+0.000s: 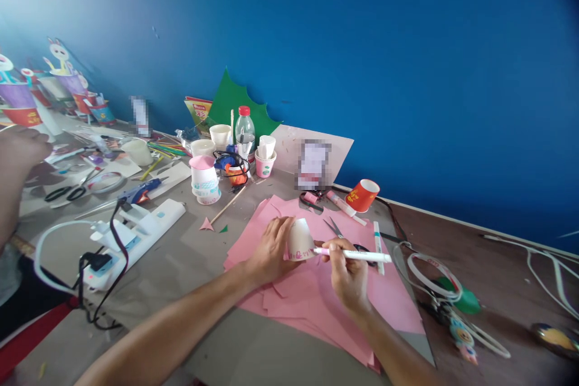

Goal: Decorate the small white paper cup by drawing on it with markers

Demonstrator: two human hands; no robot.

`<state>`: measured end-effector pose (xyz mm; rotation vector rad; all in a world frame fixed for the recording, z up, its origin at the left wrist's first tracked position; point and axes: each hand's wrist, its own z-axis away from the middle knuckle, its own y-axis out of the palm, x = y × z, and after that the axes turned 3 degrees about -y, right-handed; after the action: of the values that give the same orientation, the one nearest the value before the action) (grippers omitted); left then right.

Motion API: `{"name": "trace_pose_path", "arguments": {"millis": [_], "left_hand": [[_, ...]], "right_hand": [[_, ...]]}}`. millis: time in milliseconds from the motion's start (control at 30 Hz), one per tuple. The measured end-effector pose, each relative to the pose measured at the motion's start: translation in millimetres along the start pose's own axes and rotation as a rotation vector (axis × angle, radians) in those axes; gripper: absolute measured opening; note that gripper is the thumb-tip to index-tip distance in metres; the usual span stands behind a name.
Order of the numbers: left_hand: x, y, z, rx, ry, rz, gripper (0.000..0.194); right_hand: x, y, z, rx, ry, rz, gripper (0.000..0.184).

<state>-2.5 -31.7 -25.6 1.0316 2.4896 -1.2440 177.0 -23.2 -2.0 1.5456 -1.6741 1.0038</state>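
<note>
My left hand [272, 251] is closed around a white paper cup [299, 237] from its left side, the thumb hidden behind the cup. Pink marks run along the cup's lower edge. In my right hand [349, 277] is a white marker [362, 254], its pink tip pointing left at the cup's lower right edge. Whether the tip touches the cup I cannot tell. Under both hands lies a stack of pink paper [307, 307]. Just beyond the right hand, scissors [335, 228] and a marker with a teal band [378, 244] rest on the paper.
A red paper cup [362, 195] lies tilted behind the stack. Decorated stacked cups [204, 181] and a red-capped bottle [245, 129] stand farther left. A power strip [136, 241], a glue gun [140, 192] and another person's hand [22, 148] are at left. Cords [434, 277] lie right.
</note>
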Motion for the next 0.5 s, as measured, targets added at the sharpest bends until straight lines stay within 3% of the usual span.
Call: {"name": "trace_pose_path", "arguments": {"millis": [500], "left_hand": [[1.2,1.1,1.2,0.001,-0.004,-0.026,0.082]], "right_hand": [[4.0,-1.5,-1.2,0.015,0.013,-0.018,0.034]]}}
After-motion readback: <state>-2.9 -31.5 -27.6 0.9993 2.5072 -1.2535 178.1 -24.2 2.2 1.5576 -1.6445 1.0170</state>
